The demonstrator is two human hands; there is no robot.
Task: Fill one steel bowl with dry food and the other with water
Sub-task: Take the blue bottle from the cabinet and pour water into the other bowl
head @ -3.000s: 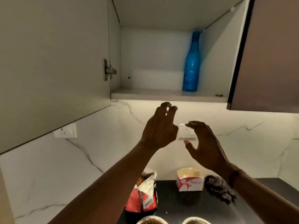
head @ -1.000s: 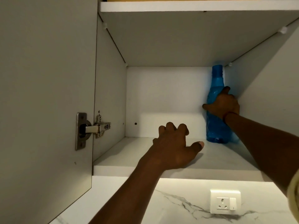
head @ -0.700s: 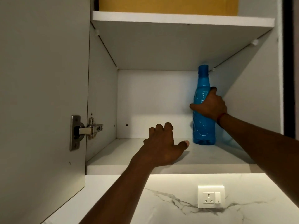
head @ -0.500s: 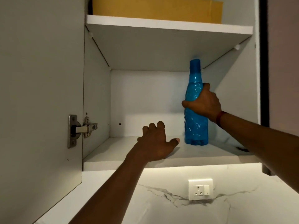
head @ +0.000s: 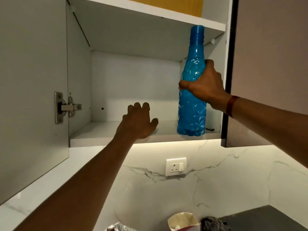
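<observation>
Two hands are reaching into the cupboard [head: 133,84]: the right hand [head: 206,87] is clasping the upright blue bottle [head: 191,114] at the near right edge of the shelf [head: 100,130]; the left hand [head: 138,122], grip released, is resting on it.

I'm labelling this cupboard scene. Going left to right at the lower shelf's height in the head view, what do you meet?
Open cabinet door → metal hinge → left hand → blue bottle → red wristband → brown cabinet door.

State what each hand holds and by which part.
Right hand grips the blue bottle around its middle. Left hand holds nothing, resting on the cabinet shelf.
</observation>
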